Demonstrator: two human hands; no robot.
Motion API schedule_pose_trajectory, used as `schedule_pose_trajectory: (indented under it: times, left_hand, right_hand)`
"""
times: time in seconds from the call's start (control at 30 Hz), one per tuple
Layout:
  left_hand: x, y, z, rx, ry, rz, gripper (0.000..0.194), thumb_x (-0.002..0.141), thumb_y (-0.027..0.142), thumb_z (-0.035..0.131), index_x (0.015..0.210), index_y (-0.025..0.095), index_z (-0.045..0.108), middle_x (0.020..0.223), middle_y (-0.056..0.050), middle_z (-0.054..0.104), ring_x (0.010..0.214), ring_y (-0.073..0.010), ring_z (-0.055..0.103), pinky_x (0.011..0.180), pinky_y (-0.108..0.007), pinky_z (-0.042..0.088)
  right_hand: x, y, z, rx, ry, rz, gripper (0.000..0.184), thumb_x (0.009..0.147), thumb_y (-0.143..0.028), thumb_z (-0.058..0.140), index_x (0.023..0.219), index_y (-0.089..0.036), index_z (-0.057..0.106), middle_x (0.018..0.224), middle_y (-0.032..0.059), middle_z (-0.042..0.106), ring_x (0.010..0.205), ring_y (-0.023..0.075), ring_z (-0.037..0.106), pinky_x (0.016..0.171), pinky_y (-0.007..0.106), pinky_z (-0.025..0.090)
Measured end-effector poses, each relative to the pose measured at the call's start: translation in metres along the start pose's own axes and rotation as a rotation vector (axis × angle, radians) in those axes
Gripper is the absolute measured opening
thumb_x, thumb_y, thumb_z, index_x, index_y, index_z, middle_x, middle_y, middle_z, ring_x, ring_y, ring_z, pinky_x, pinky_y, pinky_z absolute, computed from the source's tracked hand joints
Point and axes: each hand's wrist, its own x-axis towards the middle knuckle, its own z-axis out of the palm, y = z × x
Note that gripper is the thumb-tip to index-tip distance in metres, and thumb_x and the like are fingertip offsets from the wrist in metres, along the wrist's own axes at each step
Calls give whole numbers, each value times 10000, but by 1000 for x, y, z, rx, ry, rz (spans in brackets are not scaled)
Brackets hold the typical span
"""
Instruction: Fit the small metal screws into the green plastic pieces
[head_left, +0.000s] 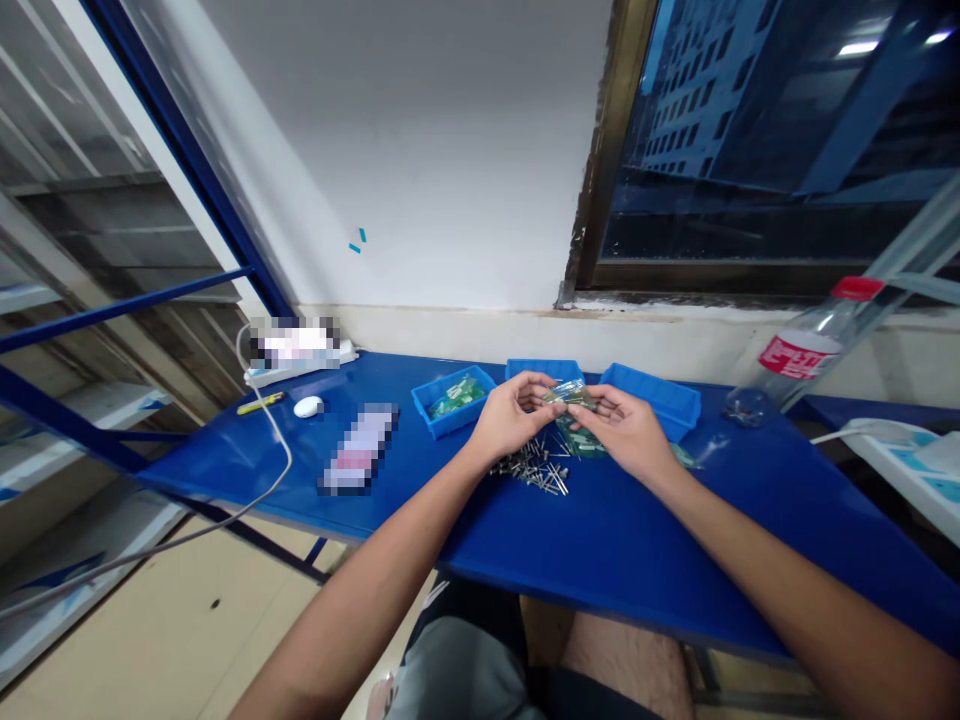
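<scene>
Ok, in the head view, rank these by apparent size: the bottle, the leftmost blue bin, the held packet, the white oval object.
Largest to smallest:
1. Bottle
2. Leftmost blue bin
3. Held packet, partly covered
4. White oval object

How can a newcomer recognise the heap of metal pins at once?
On the blue table, find the left hand. Just below it in the picture lies the heap of metal pins: thin, silvery and loose, unlike the green pieces in the leftmost blue tray.

Translucent plastic packet (571,394) (glossy); shiny metal pins (553,481); smooth tabletop (585,545).
</scene>
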Motion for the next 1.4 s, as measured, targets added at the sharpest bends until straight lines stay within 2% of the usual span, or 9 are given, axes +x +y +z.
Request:
schedule_pose_trajectory:
  times: [0.2,0.5,0.63,0.73,0.83,0.93,1.1,1.27,1.4]
  left_hand:
    - [-1,3,-1,-4,-36,47,380,888,320,789,1188,153,626,897,-47,722,792,-144,685,799,-315,573]
    - [1,-4,3,-66,21,-13,526,841,233,817,1297,155,567,1052,-102,741,807,-133,714,818,-322,606]
    - [-1,1,3,98,102,1,475,867,328,811,1265,152,623,1133,-135,743,841,-167,739,820,-353,628]
    - [-3,4,4,141,40,-12,443,915,408,762,1272,162,669,1057,-125,778,905,-212,757,890,-409,630]
    - [-4,4,5,-39,-64,-51,579,896,416,788,1390,168,615,1185,-156,769,1061,-260,760,991,-451,610]
    - [-2,-3,4,-146,-40,-63,628,867,362,823,1414,158,589,1261,-180,741,1137,-287,741,1040,-478,587]
    - [6,-15,-2,-152,77,-76,565,811,190,845,1329,139,625,1137,-142,750,1014,-220,751,1000,-428,596]
    - [5,-11,-2,-170,11,-99,458,844,144,788,1280,124,649,1058,-118,763,911,-166,743,942,-368,595]
    - [2,-7,1,-156,-23,-89,463,844,160,799,1281,125,650,1067,-126,769,903,-164,746,922,-351,593]
  right_hand:
    - [2,-2,0,44,-24,70,536,751,-563,860,1125,-226,674,982,77,795,693,213,747,709,423,668]
    - [2,2,0,42,14,30,414,758,-487,868,1020,-212,702,978,84,787,781,231,754,789,454,676]
    - [3,6,-4,-15,145,-19,406,794,-483,845,1041,-201,687,969,90,775,785,236,753,706,401,673]
    - [2,7,-7,-150,229,-84,365,859,-474,787,1086,-204,694,1005,95,764,782,236,749,674,389,662]
    - [1,4,-7,-343,91,-247,265,908,-413,736,1094,-225,744,1131,105,746,982,271,741,800,417,654]
    - [0,2,-6,-415,-53,-348,267,906,-356,736,1154,-258,754,1246,91,729,1139,285,700,941,455,623]
    - [2,8,-7,-298,-25,-212,237,918,-373,730,1115,-243,745,1138,83,768,985,261,747,954,480,618]
    - [3,11,-6,-271,163,-230,367,874,-423,784,1174,-221,715,1170,118,732,1004,267,727,834,415,643]
    - [3,12,-6,-113,38,-89,349,859,-455,806,1089,-205,727,1021,97,764,929,246,747,864,411,642]
